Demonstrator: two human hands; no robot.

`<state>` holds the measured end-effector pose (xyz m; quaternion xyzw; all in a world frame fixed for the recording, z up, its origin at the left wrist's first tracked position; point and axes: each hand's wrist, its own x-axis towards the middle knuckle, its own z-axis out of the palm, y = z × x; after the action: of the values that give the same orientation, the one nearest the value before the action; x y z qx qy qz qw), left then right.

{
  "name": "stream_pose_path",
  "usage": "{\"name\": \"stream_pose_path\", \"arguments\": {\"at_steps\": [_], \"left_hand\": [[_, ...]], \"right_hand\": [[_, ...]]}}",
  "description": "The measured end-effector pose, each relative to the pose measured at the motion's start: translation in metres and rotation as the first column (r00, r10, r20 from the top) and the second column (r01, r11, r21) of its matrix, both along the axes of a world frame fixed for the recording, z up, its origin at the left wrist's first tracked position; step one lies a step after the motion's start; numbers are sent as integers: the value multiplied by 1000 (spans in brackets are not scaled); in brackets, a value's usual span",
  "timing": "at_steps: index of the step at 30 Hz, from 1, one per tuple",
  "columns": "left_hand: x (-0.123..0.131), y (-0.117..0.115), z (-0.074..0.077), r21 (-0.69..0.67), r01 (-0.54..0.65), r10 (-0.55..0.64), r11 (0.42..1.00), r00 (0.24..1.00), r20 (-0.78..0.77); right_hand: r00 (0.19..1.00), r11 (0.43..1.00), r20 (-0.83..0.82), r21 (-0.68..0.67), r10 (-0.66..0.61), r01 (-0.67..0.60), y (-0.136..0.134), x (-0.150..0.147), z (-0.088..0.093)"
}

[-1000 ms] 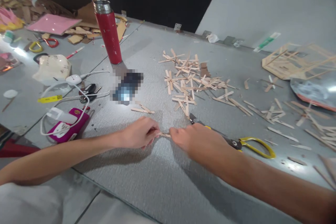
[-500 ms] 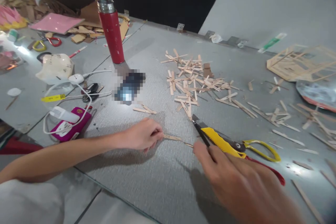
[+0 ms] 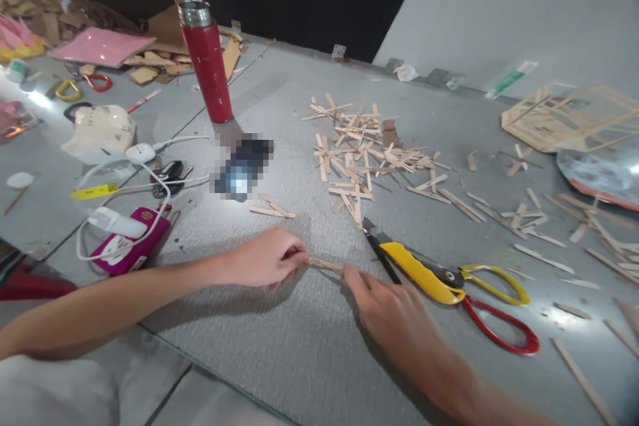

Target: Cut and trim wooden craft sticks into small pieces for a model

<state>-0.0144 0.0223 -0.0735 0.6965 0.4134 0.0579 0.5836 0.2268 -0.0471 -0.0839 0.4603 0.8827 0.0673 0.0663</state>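
My left hand point(image 3: 272, 256) pinches the left end of some thin flat wooden sticks point(image 3: 325, 265), held low over the grey table. At their right end, the fingers of my right hand point(image 3: 382, 299) are closed on the wood; the fingertips partly hide what they grip. Just beyond my right hand lie large scissors point(image 3: 444, 276) with one yellow and one red handle and a yellow guard along the blade. A few joined sticks point(image 3: 273, 208) rest on the table past my left hand.
A heap of sticks point(image 3: 369, 153) spreads over the middle. To the left stand a red bottle point(image 3: 207, 66) and, lying flat, a pixelated phone point(image 3: 243, 170), a purple power bank point(image 3: 132, 239) with white cable, and keys point(image 3: 170, 173). A stick frame point(image 3: 564, 120) stands far right.
My right hand has moved left, bringing a small stick piece up to the sticks in my left hand. The red scissor handle is now uncovered. My left hand has stayed nearly still.
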Motion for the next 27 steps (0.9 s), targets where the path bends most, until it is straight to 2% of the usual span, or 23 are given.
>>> {"name": "stream_pose_path", "arguments": {"at_steps": [9, 16, 19, 22, 27], "left_hand": [[2, -2, 5, 49, -21, 22, 999, 1000, -6], [1, -6, 1, 87, -51, 51, 995, 999, -3], [3, -10, 0, 123, -119, 117, 985, 993, 22], [6, -12, 1, 136, -200, 193, 970, 979, 65], [7, -12, 2, 202, -235, 225, 951, 972, 68]], "right_hand": [[995, 995, -78, -83, -60, 54, 2, -2, 2], [971, 979, -180, -156, -161, 133, 5, -9, -1], [913, 973, -348, -166, -212, 163, 6, -11, -3], [818, 968, -521, -174, -245, 179, 7, -13, -4], [655, 961, -704, -187, -275, 202, 6, -18, -6]]}}
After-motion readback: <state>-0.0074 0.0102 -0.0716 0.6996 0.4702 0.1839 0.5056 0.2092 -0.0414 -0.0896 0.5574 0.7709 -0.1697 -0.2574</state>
